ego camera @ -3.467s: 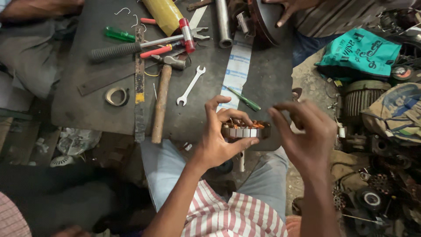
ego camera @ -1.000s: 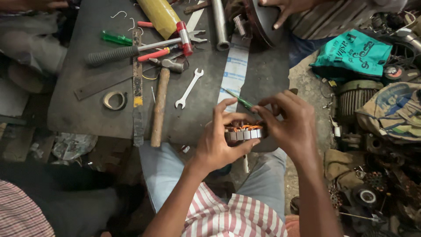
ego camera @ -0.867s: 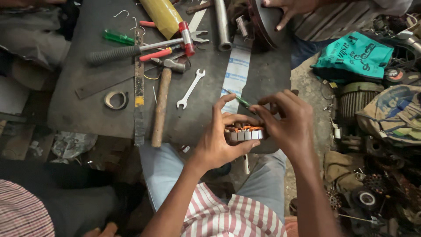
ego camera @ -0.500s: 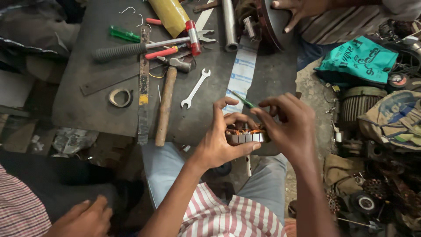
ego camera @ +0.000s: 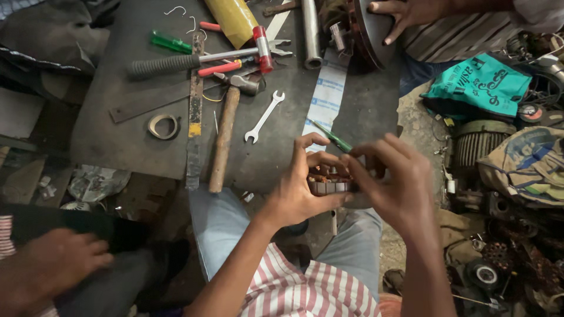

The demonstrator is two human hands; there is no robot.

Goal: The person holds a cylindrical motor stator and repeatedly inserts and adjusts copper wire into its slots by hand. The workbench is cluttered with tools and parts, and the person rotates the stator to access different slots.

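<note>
Head view, looking down: both forearms rise from the lower edge of the frame and meet just right of centre. Left hand (ego camera: 299, 191) is cupped, thumb underneath and fingers curled over the top, closed around a small ring-shaped motor core (ego camera: 330, 183) with copper-coloured windings and a ribbed metal band. Right hand (ego camera: 395, 186) comes in from the right, wrist bent, back of the hand toward the camera; its fingers are curled and rest on the right side of the core, partly hiding it. Whether the right fingertips pinch anything smaller cannot be told. The core sits between the two hands, over the near edge of a dark worktable (ego camera: 117, 135). A green-handled screwdriver (ego camera: 332, 137) lies just above the hands, beside a white paper strip (ego camera: 322, 104). Left of centre lie a wooden-handled hammer (ego camera: 223, 135), an open-ended spanner (ego camera: 264, 116) and a roll of tape (ego camera: 163, 125). At the upper right another person's hand (ego camera: 399, 13) presses on a dark metal disc (ego camera: 370, 32). At the lower left a third, blurred hand (ego camera: 56, 264) shows.
</note>
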